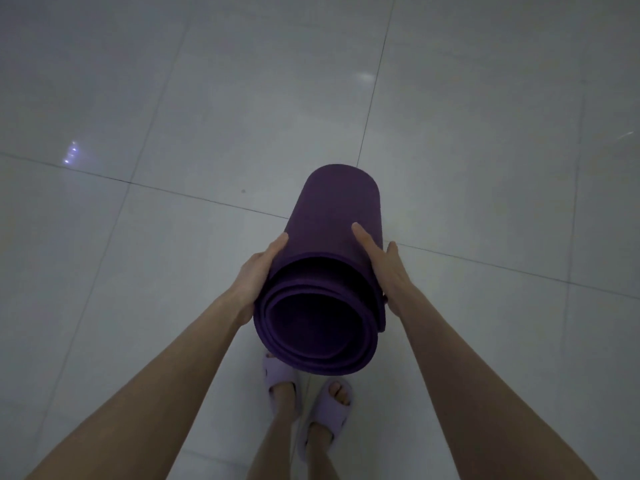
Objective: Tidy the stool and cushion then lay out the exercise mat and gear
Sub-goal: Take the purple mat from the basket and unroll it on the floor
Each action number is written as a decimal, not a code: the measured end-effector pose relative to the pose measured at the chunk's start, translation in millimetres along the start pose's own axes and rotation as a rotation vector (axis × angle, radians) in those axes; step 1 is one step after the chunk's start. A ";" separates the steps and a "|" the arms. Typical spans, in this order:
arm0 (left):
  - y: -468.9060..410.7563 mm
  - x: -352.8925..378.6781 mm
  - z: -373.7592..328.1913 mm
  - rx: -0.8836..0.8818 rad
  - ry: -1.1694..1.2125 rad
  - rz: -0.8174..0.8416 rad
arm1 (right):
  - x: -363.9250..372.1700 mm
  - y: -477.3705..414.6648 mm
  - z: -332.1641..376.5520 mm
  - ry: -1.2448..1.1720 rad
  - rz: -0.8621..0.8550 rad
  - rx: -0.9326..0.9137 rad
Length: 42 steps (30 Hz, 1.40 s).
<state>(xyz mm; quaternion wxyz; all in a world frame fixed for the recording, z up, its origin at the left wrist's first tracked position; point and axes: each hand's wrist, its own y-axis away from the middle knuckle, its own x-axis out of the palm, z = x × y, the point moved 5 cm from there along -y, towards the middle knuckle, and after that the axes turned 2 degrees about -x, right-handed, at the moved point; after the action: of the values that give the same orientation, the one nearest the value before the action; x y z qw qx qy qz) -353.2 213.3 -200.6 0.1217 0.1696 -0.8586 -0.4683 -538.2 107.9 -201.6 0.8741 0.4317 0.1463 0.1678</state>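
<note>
We have the rolled purple exercise mat (pixel 332 216) up off the tiled floor (pixel 173 98), just above our slippers (pixel 329 407). Our left hand (pixel 258 275) and right hand (pixel 388 271) cup its near end from either side, thumbs on top. Best now, we reckon: lower it flat, loose edge against the tiles, and unroll away along a grout line.

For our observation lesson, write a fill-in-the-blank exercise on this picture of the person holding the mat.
1. The exercise mat is ___ up, not laid flat.
2. The left hand and the right hand hold it, so ___ hands are busy.
3. The lilac slippers stand on a ___ floor.
Missing words: rolled; both; tiled.
</note>
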 end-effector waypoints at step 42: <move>-6.2 -104.8 -88.4 0.565 -0.338 -0.376 | 105.0 -39.6 56.4 -0.102 -0.090 -0.323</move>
<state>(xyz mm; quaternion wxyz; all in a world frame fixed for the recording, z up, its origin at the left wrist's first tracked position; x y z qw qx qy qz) -223.9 185.2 -164.2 -0.1614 0.2714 -0.9157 -0.2486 -414.4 89.5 -212.1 0.9452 0.2864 0.0919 0.1275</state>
